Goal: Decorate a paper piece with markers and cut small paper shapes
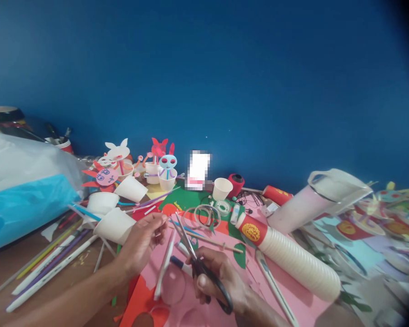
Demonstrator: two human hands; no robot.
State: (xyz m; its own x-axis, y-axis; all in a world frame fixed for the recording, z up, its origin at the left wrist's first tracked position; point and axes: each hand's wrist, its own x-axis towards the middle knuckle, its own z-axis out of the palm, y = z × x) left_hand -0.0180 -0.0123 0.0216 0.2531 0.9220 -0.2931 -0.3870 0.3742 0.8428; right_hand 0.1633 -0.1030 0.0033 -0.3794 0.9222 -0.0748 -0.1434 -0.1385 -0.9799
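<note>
Right hand (218, 278) gripping scissors (198, 267), left hand (140, 243) pinching something unclear, gold emblem (251, 232) unreadable

Soft, fairly even indoor light falls across the table (17, 261), with no hard glare and only faint shadows. The blue wall (204, 68) looks dim, the far right corner fades to black, the edges bow outward, and one white patch (198, 169) is pixelated into blocks
</note>
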